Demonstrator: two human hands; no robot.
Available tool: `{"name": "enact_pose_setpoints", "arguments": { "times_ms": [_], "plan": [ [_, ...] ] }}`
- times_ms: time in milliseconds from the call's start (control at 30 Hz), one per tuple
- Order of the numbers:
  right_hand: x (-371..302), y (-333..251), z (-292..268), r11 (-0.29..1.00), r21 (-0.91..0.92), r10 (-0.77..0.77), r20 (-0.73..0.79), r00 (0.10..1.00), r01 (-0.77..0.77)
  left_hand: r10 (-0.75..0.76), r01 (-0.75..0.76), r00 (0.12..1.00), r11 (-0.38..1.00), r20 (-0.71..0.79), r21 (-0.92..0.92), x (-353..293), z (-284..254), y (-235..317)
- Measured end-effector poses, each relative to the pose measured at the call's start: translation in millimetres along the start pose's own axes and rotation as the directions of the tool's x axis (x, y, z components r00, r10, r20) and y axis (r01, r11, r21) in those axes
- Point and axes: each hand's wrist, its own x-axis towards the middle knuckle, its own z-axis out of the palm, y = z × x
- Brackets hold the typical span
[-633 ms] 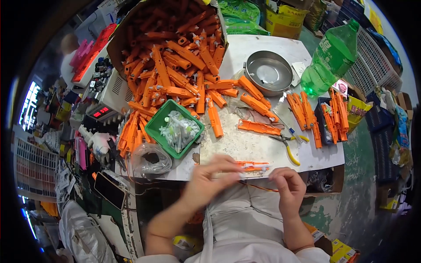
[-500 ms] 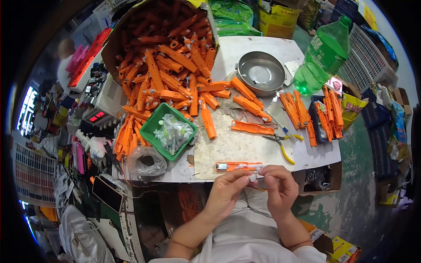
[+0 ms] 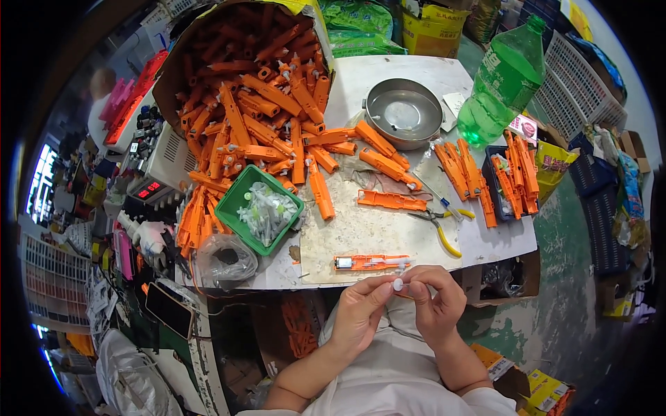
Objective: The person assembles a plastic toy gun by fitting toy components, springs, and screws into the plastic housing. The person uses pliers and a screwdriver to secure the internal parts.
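My left hand (image 3: 360,310) pinches a small white plastic part (image 3: 397,284) between thumb and fingertips, just off the table's near edge. Closed in a pinch too, my right hand (image 3: 440,299) meets it at the same part from the other side. Right beyond my fingers an orange plastic housing half (image 3: 368,263) lies on the worn board, with a silver motor (image 3: 343,263) at its left end and pale pieces inside. A green tray (image 3: 294,217) of small white and clear parts stands to the left.
A large box spills orange housings (image 3: 277,97) across the back left. Farther back are a steel bowl (image 3: 404,114) and a green bottle (image 3: 501,83). Yellow-handled pliers (image 3: 447,239), a screwdriver (image 3: 451,208) and more housings (image 3: 463,170) lie on the right.
The white part has turned between my fingertips, so a round face now shows. My hands stay close together near the table edge. The view has shifted slightly.
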Motion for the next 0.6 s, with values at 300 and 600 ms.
{"name": "enact_pose_setpoints", "arguments": {
  "times_ms": [300, 600],
  "plan": [
    [6.6, 2.0, 1.0, 0.967, -0.175, -0.179, 0.05, 0.983, 0.185, 0.032, -0.031, 0.998, 0.999, -0.045, 0.032, 1.3, -6.7, -2.3],
    [1.8, 7.5, 6.3, 0.987, -0.095, -0.128, 0.061, 0.99, 0.133, 0.126, -0.121, 0.991, 0.989, -0.052, 0.084, 0.9, -7.2, -1.6]
  ]
}}
